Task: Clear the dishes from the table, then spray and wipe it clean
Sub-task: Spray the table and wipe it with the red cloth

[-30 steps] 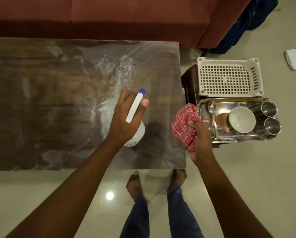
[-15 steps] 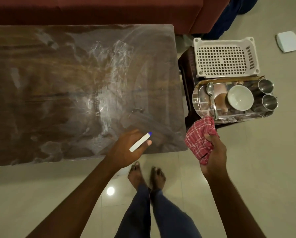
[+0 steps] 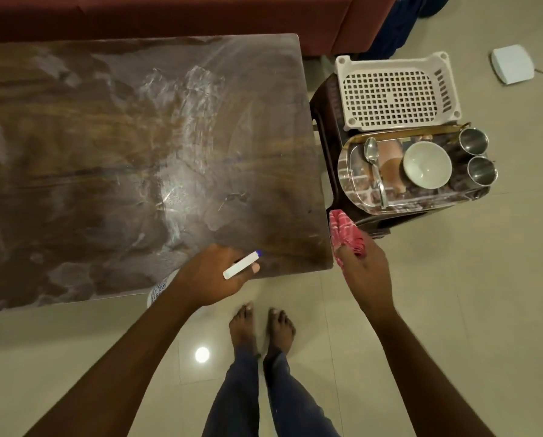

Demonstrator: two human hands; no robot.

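Streaky table, sprayer in L hand

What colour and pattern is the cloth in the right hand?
The crumpled cloth is red with thin white checks, clearest in the head view.

Glossy smeared wood table — shiny metal tray, perforated plastic basket.
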